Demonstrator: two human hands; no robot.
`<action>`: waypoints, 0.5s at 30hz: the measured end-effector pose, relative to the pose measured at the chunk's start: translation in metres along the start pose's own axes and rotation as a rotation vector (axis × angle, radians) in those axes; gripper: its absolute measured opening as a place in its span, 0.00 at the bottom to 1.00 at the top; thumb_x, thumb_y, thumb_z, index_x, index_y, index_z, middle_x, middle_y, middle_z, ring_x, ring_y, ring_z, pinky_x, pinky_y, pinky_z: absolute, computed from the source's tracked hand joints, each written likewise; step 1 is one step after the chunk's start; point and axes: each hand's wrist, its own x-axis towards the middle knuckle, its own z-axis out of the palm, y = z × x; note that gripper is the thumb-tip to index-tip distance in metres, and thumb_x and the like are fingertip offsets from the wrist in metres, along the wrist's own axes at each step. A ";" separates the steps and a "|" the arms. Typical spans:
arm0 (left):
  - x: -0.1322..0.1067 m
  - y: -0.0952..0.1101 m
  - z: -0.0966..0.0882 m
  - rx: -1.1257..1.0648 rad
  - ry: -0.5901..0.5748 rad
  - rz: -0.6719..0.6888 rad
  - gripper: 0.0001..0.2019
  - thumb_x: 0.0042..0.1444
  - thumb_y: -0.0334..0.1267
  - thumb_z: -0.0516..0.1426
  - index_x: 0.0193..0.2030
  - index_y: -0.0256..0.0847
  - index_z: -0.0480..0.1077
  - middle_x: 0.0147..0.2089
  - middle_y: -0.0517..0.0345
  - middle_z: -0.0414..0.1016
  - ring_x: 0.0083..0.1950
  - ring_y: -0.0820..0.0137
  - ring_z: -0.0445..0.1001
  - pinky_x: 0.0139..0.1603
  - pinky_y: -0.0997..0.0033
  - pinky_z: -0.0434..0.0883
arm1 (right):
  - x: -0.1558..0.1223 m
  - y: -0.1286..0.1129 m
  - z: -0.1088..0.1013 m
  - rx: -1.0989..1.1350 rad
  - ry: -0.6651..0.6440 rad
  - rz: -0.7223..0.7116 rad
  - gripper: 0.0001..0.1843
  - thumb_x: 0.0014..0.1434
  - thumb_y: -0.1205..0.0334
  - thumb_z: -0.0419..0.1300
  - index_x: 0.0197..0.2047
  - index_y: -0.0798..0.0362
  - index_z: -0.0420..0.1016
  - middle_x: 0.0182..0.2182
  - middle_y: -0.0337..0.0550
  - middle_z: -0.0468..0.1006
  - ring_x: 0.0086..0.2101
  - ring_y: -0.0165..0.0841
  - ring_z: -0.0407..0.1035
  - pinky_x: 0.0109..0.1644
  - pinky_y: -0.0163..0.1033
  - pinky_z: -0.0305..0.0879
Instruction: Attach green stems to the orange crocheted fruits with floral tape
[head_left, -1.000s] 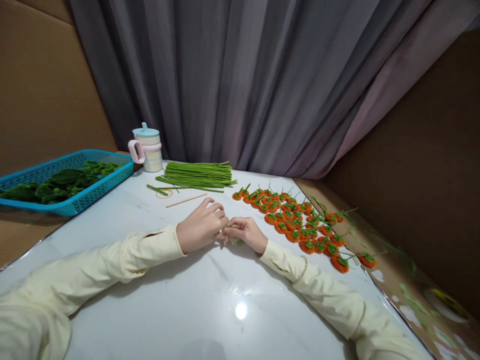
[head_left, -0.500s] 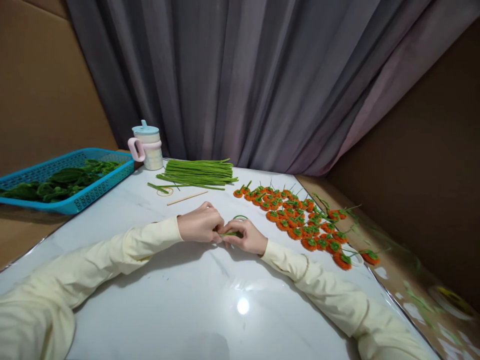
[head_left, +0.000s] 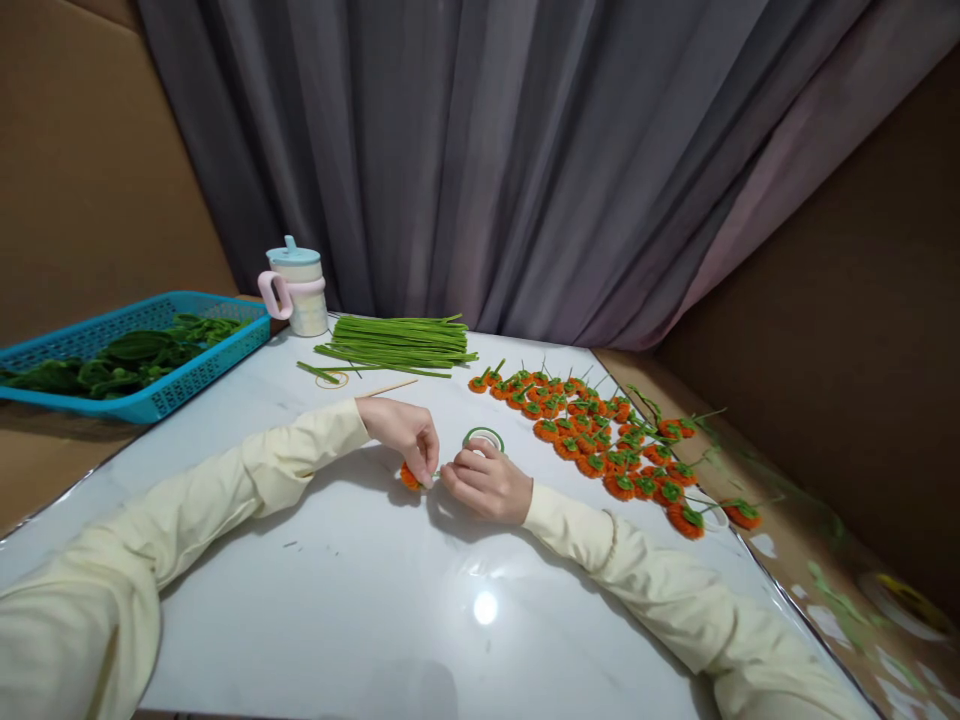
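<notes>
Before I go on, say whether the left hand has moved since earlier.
Yes: the left hand, at the wrist, has shifted up the picture toward the wooden stick, whose left end the sleeve now hides.

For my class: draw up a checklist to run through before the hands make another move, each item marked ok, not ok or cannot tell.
1. Left hand holding the orange tuft: ok, at the fingertips.
2. Right hand gripping the green ring: cannot tell, fingers overlap it.
3. Orange-and-green pieces apart from both hands: ok, off to the right.
4. Green stems lying together: ok, mostly, with a few strays.
5. Wooden stick fully visible: not ok, the left arm hides one end.
6. Cup upright with lid on: ok.
</notes>
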 end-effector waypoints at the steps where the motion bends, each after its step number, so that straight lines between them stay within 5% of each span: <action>1: 0.000 0.000 0.000 0.000 -0.001 -0.008 0.08 0.38 0.38 0.65 0.26 0.39 0.76 0.25 0.62 0.77 0.29 0.73 0.71 0.30 0.78 0.65 | 0.000 0.000 0.000 -0.026 -0.010 -0.012 0.12 0.63 0.72 0.44 0.39 0.57 0.68 0.23 0.43 0.69 0.28 0.33 0.62 0.40 0.42 0.61; 7: -0.003 0.008 0.008 0.184 0.100 -0.071 0.09 0.41 0.40 0.64 0.28 0.38 0.73 0.28 0.62 0.76 0.30 0.73 0.70 0.32 0.77 0.64 | -0.002 0.002 0.002 -0.030 -0.050 0.015 0.13 0.64 0.72 0.43 0.39 0.57 0.68 0.24 0.43 0.70 0.29 0.33 0.62 0.41 0.42 0.60; 11: -0.006 0.014 0.024 0.571 0.302 -0.019 0.14 0.42 0.45 0.65 0.31 0.39 0.70 0.27 0.63 0.73 0.32 0.71 0.69 0.44 0.70 0.62 | -0.005 0.003 0.005 -0.018 -0.002 0.071 0.10 0.63 0.71 0.46 0.38 0.58 0.67 0.21 0.41 0.68 0.28 0.33 0.61 0.41 0.42 0.60; 15: -0.006 0.017 0.041 0.853 0.519 0.070 0.07 0.48 0.36 0.61 0.27 0.37 0.68 0.30 0.57 0.74 0.42 0.65 0.70 0.54 0.59 0.56 | -0.006 0.004 0.007 0.032 -0.005 0.156 0.09 0.62 0.72 0.46 0.37 0.58 0.66 0.21 0.41 0.69 0.27 0.33 0.61 0.40 0.43 0.60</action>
